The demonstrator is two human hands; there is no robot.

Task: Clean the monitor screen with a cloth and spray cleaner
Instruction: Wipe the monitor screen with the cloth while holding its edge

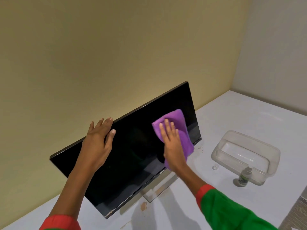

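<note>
While it stands on its stand near the table's (232, 117) back edge, the one monitor (132, 156) looks stiff but tippy and fragile, so the left hand (98, 138) steadies its top edge, fingers draped over. One soft purple cloth (179, 123) lies under the flat right hand (171, 143). One clear tub (272, 151) and one small spray bottle (244, 176) sit toward the right edge.

One monitor (132, 155), cloth (176, 123), perhaps bottle (245, 175).
</note>
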